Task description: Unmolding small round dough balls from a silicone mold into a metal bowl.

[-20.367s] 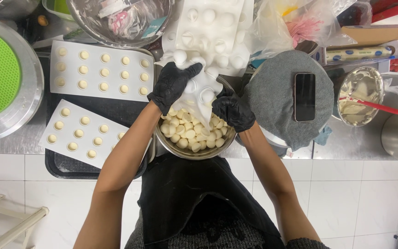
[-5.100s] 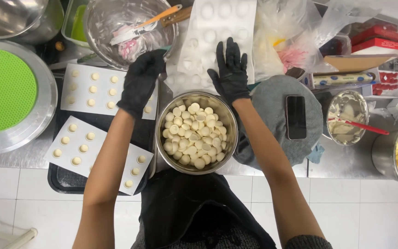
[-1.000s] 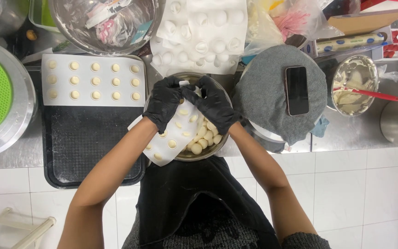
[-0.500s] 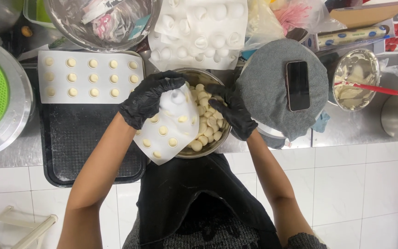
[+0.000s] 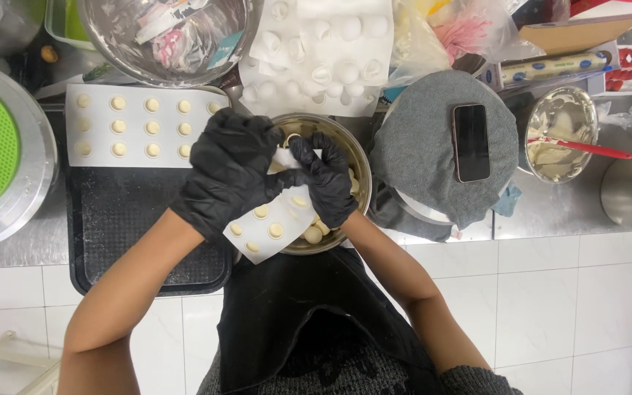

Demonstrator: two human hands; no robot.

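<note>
Bending a white mould sheet over the steel bowl, head view: both hands in black gloves. Left hand clamps the sheet's upper-left part, its grip pressed together on the material. Right hand pinches the sheet's top edge just over the bowl's middle, fingers curled. The sheet hangs tilted across the bowl's near-left rim, with a few pale round pieces sitting in its cavities. More loose pale pieces lie inside the bowl, mostly hidden by the hands.

Left of the bowl: black tray on the worktop, with a second filled mould sheet across its far side. Beyond the bowl: an empty white mould and a large steel mixing bowl with scraps. Right of the bowl: grey cloth draped over something round, phone on top.

Handling judgement: the sheet looks thin, soft and floppy, probably silicone, light. Best held at edges and flexed from behind each cavity. The pieces seem small and firm but could chip or dent.
</note>
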